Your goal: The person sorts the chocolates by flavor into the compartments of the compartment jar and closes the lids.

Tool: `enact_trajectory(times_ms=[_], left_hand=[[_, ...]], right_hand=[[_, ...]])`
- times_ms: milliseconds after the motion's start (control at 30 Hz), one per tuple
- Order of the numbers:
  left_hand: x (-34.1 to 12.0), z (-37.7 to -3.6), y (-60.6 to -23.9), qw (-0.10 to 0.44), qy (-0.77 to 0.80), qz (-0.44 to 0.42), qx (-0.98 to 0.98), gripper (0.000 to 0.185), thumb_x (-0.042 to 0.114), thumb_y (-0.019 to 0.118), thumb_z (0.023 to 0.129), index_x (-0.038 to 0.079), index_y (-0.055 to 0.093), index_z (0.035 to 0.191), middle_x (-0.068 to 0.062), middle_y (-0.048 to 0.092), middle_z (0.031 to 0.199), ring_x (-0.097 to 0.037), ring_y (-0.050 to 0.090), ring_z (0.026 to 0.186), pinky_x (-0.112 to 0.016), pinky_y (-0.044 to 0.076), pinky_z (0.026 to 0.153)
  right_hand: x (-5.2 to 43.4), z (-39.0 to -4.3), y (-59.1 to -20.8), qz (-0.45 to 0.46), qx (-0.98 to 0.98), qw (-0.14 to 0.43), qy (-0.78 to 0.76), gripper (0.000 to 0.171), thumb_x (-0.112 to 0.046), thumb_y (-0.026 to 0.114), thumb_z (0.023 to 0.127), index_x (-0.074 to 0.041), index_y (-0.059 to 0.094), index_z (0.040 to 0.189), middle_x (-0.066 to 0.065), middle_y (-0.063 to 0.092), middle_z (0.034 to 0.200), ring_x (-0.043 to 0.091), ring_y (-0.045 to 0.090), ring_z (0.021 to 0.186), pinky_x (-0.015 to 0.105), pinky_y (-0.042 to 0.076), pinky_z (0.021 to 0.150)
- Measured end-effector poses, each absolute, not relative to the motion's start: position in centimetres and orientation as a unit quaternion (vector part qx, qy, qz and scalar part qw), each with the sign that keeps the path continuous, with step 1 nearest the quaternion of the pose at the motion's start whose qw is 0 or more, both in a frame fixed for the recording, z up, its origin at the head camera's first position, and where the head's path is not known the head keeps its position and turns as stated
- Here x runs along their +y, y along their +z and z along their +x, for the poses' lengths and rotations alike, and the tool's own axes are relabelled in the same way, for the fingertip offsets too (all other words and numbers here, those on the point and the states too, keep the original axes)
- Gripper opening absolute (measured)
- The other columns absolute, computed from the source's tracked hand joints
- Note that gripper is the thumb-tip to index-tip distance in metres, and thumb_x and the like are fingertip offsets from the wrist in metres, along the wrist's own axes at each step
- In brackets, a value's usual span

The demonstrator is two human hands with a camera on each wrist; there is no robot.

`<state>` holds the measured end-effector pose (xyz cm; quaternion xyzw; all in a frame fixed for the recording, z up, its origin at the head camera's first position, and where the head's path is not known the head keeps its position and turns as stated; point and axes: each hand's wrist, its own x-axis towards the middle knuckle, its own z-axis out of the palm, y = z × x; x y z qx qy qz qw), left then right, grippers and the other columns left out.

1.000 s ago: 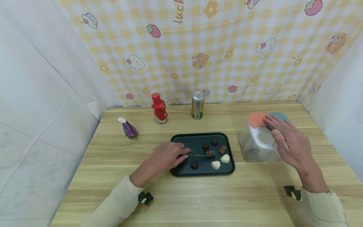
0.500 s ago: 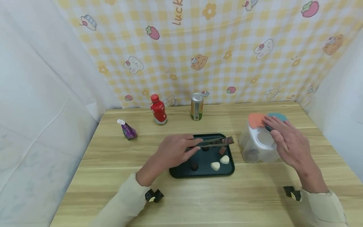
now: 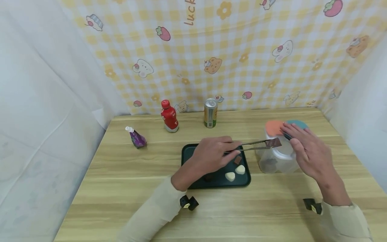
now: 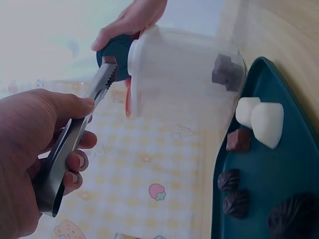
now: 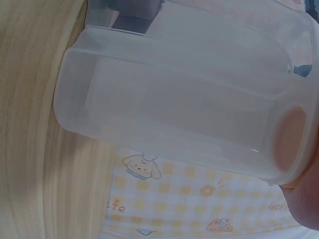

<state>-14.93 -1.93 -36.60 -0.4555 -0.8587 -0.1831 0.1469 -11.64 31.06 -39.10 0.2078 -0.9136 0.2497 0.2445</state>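
Note:
My left hand (image 3: 211, 153) grips metal tongs (image 4: 70, 149), reaching right over the dark green tray (image 3: 187, 153). Between the tongs' tips is a brown chocolate piece (image 3: 273, 143), just in front of the top of the clear plastic container (image 3: 269, 161). My right hand (image 3: 311, 149) lies over the container's top with straight fingers, against a dark teal lid flap (image 4: 117, 52). Inside the container's bottom are dark chocolate pieces (image 4: 227, 72). On the tray lie white chocolates (image 4: 266, 122), a brown chocolate block (image 4: 238, 140) and dark ridged chocolates (image 4: 237, 204).
An orange lid (image 3: 274, 127) and a teal lid (image 3: 297, 124) top other parts of the container. Toward the back stand a red bottle (image 3: 170, 117) and a can (image 3: 210, 113). A purple pouch (image 3: 137, 138) sits at the left of the wooden table (image 3: 121, 205).
My left hand has lifted the chocolate piece off the tray with the tongs and carried it right to the container. The right hand has stayed in place.

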Motion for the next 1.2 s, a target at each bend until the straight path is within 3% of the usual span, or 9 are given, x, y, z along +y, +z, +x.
enact_trajectory(times_ms=[533, 1200], left_hand=[[-0.4, -15.1, -36.7, 0.118, -0.166, -0.440, -0.875, 0.034, 0.035, 0.062, 0.105, 0.021, 0.072, 0.135, 0.006, 0.071, 0.105, -0.002, 0.055, 0.067, -0.015, 0.034, 0.050], [0.0, -15.1, -37.1, 0.128, -0.162, -0.448, -0.870, 0.034, 0.034, 0.063, 0.104, 0.020, 0.072, 0.134, 0.003, 0.070, 0.105, -0.003, 0.052, 0.063, -0.015, 0.033, 0.049]], right_hand=[[30.9, -11.6, -39.1, 0.208, -0.914, 0.240, 0.251, 0.044, -0.023, 0.037, 0.113, -0.002, 0.060, 0.143, 0.016, 0.056, 0.146, 0.008, 0.035, 0.146, 0.035, 0.019, 0.121], [31.0, -11.8, -39.0, 0.206, -0.914, 0.245, 0.250, 0.044, -0.024, 0.037, 0.113, -0.002, 0.061, 0.142, 0.017, 0.057, 0.145, 0.012, 0.037, 0.146, 0.035, 0.020, 0.121]])
